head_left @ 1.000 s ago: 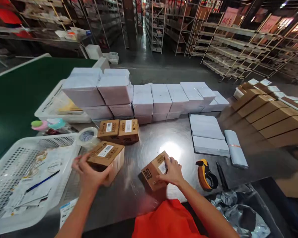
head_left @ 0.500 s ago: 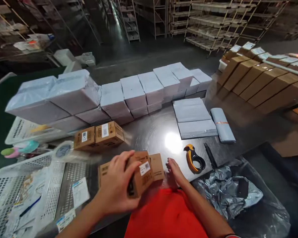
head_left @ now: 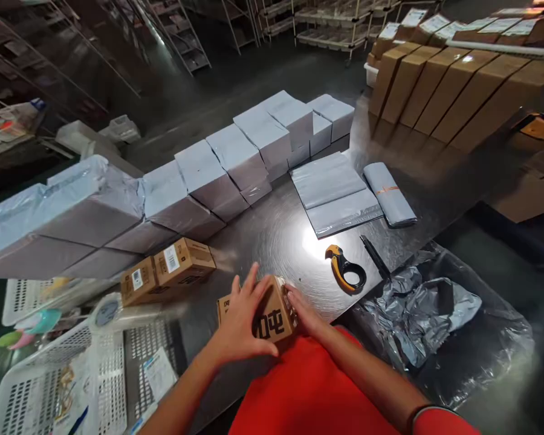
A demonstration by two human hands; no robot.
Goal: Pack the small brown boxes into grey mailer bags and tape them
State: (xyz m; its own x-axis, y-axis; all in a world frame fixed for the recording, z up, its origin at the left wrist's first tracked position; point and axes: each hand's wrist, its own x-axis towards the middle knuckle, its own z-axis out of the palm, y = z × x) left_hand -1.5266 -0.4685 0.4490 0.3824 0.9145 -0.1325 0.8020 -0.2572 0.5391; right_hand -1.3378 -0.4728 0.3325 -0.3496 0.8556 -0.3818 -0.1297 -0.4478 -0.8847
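Observation:
Near the table's front edge stands a small brown cardboard box (head_left: pixel 275 321) with large dark printing on its side; part of another box or face, mostly covered, shows to its left. Spread across its top and left part are the fingers of my left hand (head_left: pixel 241 323), thumb pointing right. My right hand (head_left: pixel 303 309) lies with its fingers flat against the box's right end. Two more brown boxes (head_left: pixel 168 270) with white barcode labels stand to the left. Right of my hands lie a yellow-and-black cutter (head_left: pixel 344 270) and a black utility knife (head_left: pixel 375 257).
White wrapped boxes (head_left: pixel 226 163) line the table's far side. Grey mailer bags (head_left: pixel 335 193) and a banded roll (head_left: pixel 390 193) lie right. Tape (head_left: pixel 106 314) and a white basket (head_left: pixel 57 368) are left. Crumpled plastic (head_left: pixel 424 320) sits front right; tall cartons (head_left: pixel 453 90) stand behind.
My left hand has loosened from its grip on the labelled box and its fingers have spread. My right hand has moved left onto the box's end. The view has shifted and tilted.

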